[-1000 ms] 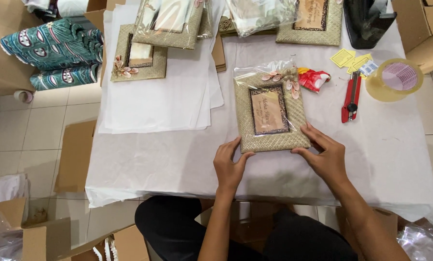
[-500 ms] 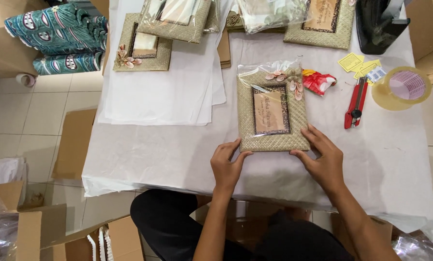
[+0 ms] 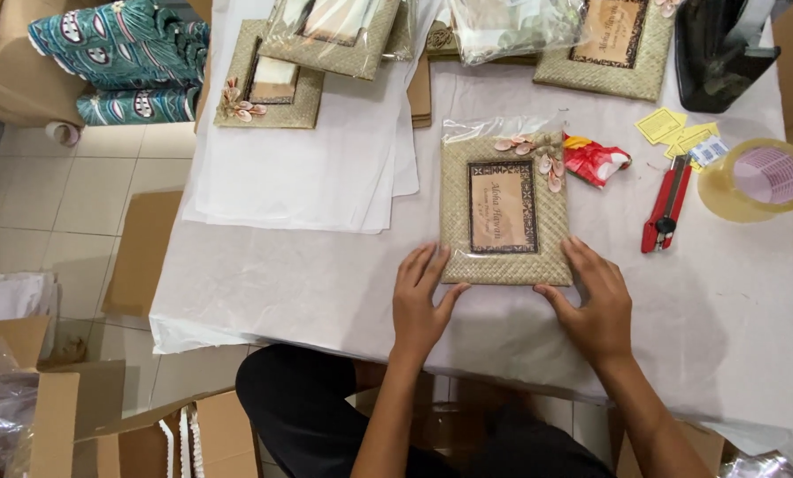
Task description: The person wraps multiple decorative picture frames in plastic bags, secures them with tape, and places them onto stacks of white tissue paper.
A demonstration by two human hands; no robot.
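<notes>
A woven straw picture frame (image 3: 503, 208) in a clear plastic bag, decorated with shells at its top right corner, lies flat on the white paper-covered table (image 3: 308, 283). My left hand (image 3: 421, 301) rests flat at the frame's lower left corner, fingers spread and touching its bottom edge. My right hand (image 3: 596, 305) lies flat at the lower right corner, fingers touching that edge. Neither hand grips anything.
A red box cutter (image 3: 665, 205), a roll of clear tape (image 3: 755, 180), yellow tags (image 3: 675, 128) and a red wrapper (image 3: 596, 161) lie to the right. Several more woven frames (image 3: 268, 80) and white paper sheets (image 3: 308, 173) sit behind. Cardboard boxes (image 3: 78, 416) stand on the floor at left.
The view has shifted slightly, so the frame sits a little lower. Both hands stay at the frame's bottom corners, pressing along its lower edge.
</notes>
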